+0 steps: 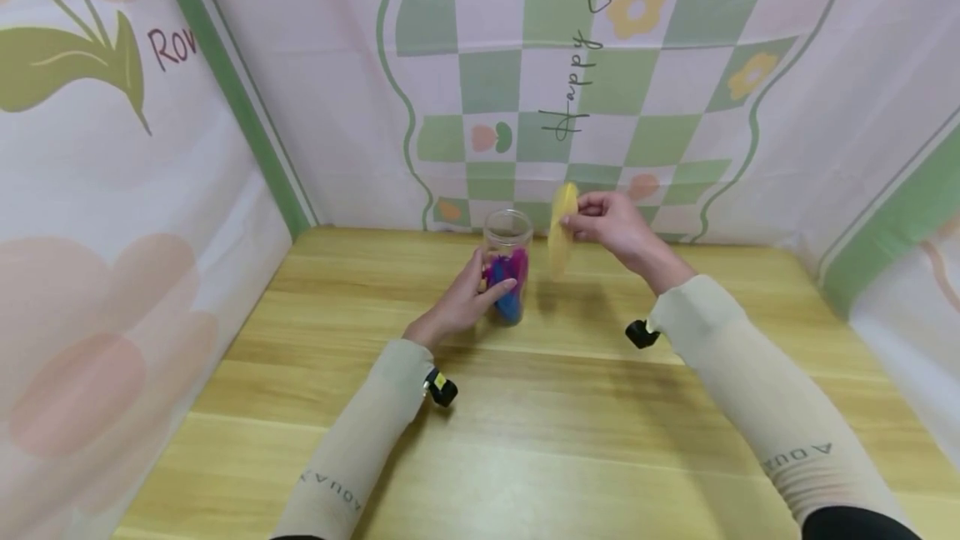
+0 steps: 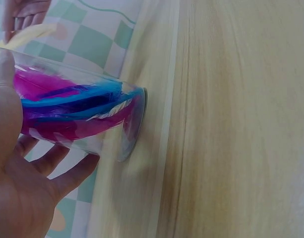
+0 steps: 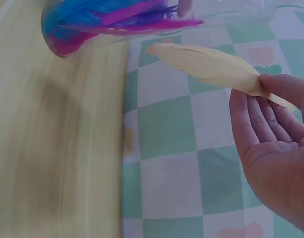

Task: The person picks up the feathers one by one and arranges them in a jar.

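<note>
A clear glass cup (image 1: 508, 232) stands upright near the back of the table, with magenta, purple and blue feathers (image 2: 75, 101) inside its lower part. My left hand (image 1: 467, 297) holds the cup from the left side, thumb across the front and fingers round the back. To the right of the cup, my right hand (image 1: 609, 225) pinches a yellow feather (image 3: 209, 67) between thumb and fingertips. The feather hangs beside the cup at about rim height, its vane pointing down. In the right wrist view the thumb and fingers grip it near the quill end.
The wooden table (image 1: 480, 432) runs up to a fabric backdrop (image 1: 495, 82) with green checks and flowers. More printed cloth hangs at the left and right. Small black cameras (image 1: 442, 390) are strapped to both wrists over pale sleeves.
</note>
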Motion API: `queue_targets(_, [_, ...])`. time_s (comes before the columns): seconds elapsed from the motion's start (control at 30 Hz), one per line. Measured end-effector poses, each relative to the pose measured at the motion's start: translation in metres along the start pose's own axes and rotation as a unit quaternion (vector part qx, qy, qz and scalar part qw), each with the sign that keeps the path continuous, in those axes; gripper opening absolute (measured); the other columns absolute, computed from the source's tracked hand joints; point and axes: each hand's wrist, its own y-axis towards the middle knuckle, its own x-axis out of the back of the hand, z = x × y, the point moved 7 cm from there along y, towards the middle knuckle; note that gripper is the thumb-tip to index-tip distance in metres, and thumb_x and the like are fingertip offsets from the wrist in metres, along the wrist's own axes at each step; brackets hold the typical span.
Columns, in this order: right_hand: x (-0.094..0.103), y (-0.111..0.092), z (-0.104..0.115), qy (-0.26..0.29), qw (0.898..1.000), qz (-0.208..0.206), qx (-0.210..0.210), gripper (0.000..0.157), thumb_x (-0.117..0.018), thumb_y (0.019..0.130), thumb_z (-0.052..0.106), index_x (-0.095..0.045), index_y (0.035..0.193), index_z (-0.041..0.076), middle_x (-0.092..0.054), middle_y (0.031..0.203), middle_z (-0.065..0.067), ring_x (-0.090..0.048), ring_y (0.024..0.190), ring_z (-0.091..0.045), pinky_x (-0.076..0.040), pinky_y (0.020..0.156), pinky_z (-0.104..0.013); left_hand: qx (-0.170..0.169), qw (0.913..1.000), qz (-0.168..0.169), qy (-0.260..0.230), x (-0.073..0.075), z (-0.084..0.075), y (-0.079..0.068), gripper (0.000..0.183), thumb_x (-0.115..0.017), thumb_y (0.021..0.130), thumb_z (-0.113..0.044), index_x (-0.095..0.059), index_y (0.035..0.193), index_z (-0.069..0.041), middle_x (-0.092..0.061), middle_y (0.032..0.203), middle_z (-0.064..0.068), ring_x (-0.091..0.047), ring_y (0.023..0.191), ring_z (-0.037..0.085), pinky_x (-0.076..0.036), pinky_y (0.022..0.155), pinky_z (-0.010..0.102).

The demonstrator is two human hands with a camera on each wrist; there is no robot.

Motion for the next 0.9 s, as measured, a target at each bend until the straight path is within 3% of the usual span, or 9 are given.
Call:
queue_targets(0.2, [-0.003,-0.002,0.013,0.015,1.000,-0.002,0.016,0.023,-0.070,0.096,0.003,-0.063,0.114,-0.011,-0.074,0.090,-0.004,-0.071,0.084,-0.015,-0.060,0.087,-0.037,-0.006,1.0000,-0.006,0.002,0.001,-0.002,-0.001,0.063,-0.056,0.105,-0.042,-0.024,0.154,-0.019,-0.045,0.148,0.011,-0.042,0.143,0.035,-0.039,0.115,0.052])
queue_targets(0.47, [-0.003,-0.007,0.023,0.013,1.000,-0.010,0.024,0.025,-0.072,0.095,0.005,-0.065,0.114,-0.009,-0.074,0.090,-0.003,-0.071,0.082,-0.015,-0.060,0.077,-0.028,-0.007,0.9999,0.001,-0.008,-0.001,-0.003,-0.003,0.051,-0.055,0.107,-0.038,-0.030,0.146,-0.018,-0.045,0.147,0.008,-0.044,0.142,0.027,-0.038,0.117,0.050])
queue_targets(0.9, [-0.005,-0.006,0.044,0.004,0.998,-0.014,0.055,0.025,-0.073,0.095,0.008,-0.066,0.115,-0.004,-0.076,0.096,-0.003,-0.072,0.084,-0.018,-0.061,0.079,-0.030,-0.008,0.9999,-0.004,-0.007,0.000,-0.002,-0.001,0.054,-0.055,0.106,-0.040,-0.029,0.148,-0.018,-0.045,0.148,0.009,-0.043,0.143,0.028,-0.037,0.116,0.052])
